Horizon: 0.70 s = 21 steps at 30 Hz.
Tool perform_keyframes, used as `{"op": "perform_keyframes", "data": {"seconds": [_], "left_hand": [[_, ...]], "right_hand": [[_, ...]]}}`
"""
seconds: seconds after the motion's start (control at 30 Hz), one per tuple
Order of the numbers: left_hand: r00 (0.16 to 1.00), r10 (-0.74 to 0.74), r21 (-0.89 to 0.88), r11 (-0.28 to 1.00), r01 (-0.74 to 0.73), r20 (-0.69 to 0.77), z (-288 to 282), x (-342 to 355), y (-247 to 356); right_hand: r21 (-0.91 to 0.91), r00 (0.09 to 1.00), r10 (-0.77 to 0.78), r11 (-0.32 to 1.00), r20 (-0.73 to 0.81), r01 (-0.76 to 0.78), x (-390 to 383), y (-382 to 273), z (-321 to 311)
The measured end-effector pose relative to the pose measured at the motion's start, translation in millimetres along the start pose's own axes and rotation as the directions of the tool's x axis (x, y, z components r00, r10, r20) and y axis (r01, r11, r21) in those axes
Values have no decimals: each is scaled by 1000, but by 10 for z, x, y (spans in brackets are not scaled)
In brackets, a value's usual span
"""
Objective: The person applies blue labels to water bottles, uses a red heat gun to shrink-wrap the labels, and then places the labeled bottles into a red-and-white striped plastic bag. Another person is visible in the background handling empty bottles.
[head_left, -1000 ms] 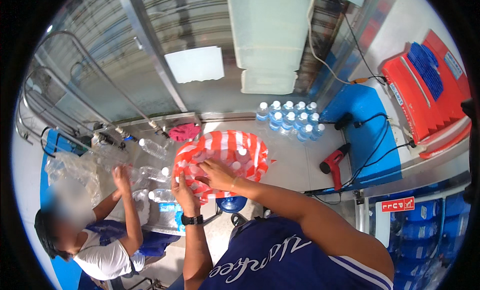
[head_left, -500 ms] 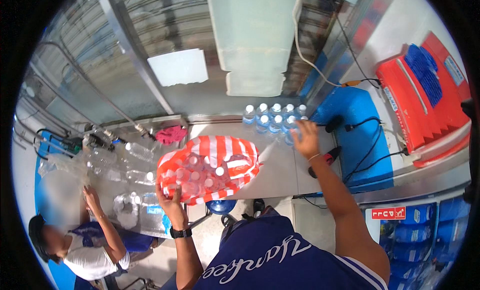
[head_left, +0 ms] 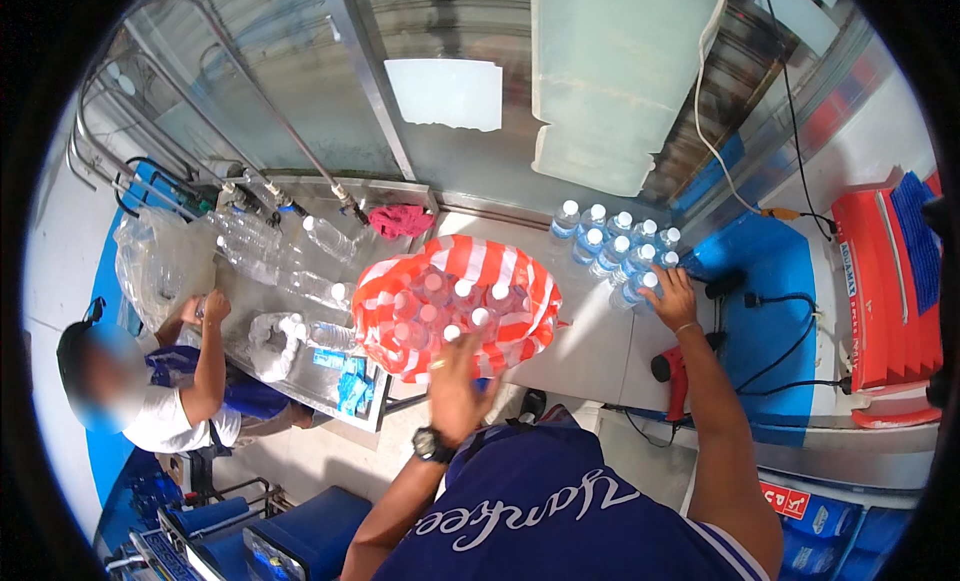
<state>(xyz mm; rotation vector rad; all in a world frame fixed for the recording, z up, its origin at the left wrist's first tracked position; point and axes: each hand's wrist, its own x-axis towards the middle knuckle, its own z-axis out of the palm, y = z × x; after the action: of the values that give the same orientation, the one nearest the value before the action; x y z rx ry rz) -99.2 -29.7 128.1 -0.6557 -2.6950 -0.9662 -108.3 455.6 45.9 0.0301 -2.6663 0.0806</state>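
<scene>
A red-and-white striped plastic bag (head_left: 533, 311) stands open, holding several capped clear bottles (head_left: 432, 313). At its front edge is my left hand (head_left: 458, 391), blurred, so I cannot make out whether it grips anything. My right hand (head_left: 672, 296) has its fingers around the top of a blue-labeled water bottle (head_left: 628, 295), at the front of a group of white-capped bottles (head_left: 588, 243) on the counter (head_left: 590, 351) right of the bag.
A co-worker (head_left: 180, 406) handles something small beside a steel sink (head_left: 372, 403) with spouts, loose bottles (head_left: 250, 261) and a pink cloth (head_left: 400, 221). A red heat gun (head_left: 672, 376), cables, a red plastic piece (head_left: 885, 301) and blue carts (head_left: 310, 531) surround me.
My right hand has moved from inside the bag to the bottle group on the right. My left hand has left the bag's left rim for its front. The view has shifted.
</scene>
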Motion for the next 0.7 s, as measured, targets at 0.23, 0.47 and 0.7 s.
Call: {"op": "perform_keyframes", "data": {"seconds": [0.23,0.47,0.7], "left_hand": [[835,43,-104,994,17,549,1057,176,232],[906,67,-234,971,37,418,1095,154,452],[829,73,-81,996,-33,554,1003,141,453]], "right_hand": [[125,994,101,987,40,-106,173,-231,-141],[473,950,129,881,-284,22,465,-911,-1761],[733,918,-254,553,-305,396,1014,-1982,-1494]]}}
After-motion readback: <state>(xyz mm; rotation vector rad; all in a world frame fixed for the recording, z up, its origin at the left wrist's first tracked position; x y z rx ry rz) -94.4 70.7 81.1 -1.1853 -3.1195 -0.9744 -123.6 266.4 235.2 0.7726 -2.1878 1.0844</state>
